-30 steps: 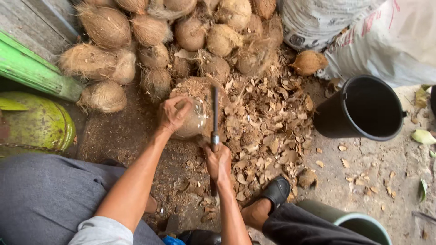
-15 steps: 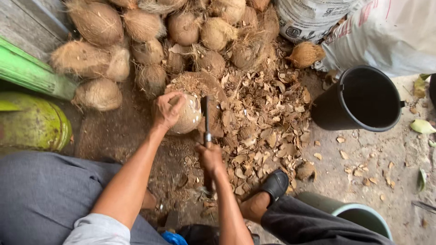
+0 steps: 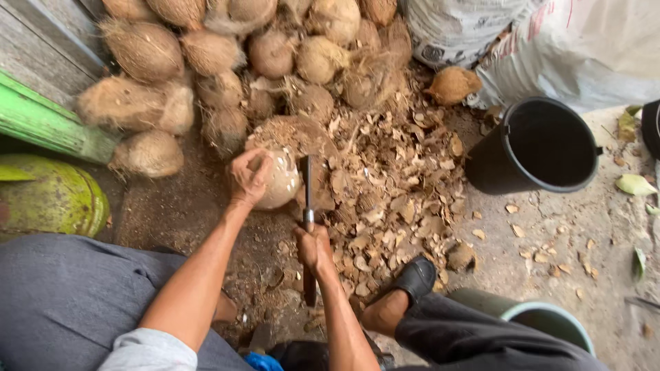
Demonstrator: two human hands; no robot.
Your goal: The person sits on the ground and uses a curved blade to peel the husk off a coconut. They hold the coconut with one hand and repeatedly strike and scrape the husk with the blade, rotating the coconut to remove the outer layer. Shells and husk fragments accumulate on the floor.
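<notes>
white woven sack (image 3: 550,41) with red print, top right

The person wears a light grey short sleeve (image 3: 148,350), dark grey trousers (image 3: 481,340) and a black shoe (image 3: 414,278).

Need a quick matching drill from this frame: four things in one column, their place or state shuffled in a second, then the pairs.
Things:
1. left hand
2. right hand
3. black bucket
4. green gas cylinder

Places or states:
A. standing right of the husk chips, mouth up
B. gripping the knife handle, blade pointing up beside the coconut
C. pressed on the pale peeled coconut
D. lying at the left edge, below the green board

Pairs: 1-C, 2-B, 3-A, 4-D
</notes>
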